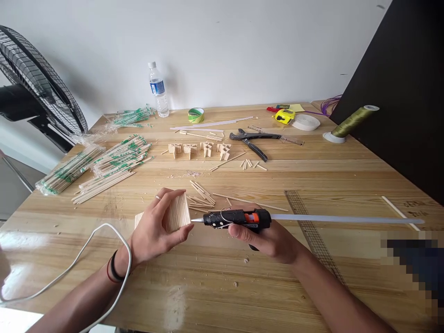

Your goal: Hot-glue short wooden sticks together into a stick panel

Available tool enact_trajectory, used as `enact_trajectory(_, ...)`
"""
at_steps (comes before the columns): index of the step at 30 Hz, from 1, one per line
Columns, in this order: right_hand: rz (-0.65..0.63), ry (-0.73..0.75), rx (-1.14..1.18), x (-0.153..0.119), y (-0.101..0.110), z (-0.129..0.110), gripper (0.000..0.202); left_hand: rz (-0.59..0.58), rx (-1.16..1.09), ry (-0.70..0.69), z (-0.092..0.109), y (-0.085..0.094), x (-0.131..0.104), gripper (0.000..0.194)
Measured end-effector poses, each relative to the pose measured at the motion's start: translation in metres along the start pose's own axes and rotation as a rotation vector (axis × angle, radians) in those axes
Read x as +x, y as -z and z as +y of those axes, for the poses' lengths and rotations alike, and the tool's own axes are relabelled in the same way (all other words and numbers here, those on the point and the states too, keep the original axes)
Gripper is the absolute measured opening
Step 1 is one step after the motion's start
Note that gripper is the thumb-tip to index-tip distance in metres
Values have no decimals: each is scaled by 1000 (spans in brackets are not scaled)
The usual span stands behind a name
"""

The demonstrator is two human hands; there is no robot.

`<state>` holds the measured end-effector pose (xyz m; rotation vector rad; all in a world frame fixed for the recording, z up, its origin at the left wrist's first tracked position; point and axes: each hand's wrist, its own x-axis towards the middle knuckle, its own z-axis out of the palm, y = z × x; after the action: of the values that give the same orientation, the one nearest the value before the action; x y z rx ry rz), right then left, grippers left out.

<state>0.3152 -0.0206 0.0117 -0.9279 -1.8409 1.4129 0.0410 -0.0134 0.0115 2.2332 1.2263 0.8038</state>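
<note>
My left hand (154,226) is closed round a block of glued wooden sticks (177,212), tilted above the table. In my right hand (267,240) is a black hot glue gun (225,217), its nozzle pointing left at the block's right edge; whether the tip touches cannot be made out. A long translucent glue stick (347,218) juts from the gun's rear. Just beyond my hands lie loose cut sticks (201,194). A clear ruler (308,231) lies partly under my right forearm.
Small stick assemblies (190,149) stand mid-table, near black cutters (251,138). Bundles of wrapped sticks (118,155) lie left, below a fan (34,78). A water bottle (158,90), green tape (196,115), yellow tape measure (284,116) and thread spool (354,122) stand behind. A white cord (93,231) crosses my left wrist.
</note>
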Motion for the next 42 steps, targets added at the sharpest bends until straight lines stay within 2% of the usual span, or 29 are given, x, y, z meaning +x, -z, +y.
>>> enact_trajectory(19,24,-32,-47,-2,0,2,48,-9,-14,9,1,0,0,58)
enact_trajectory(42,32,-35,-43,0,3,5,48,-64,-24,-54,1,-1,-4,65)
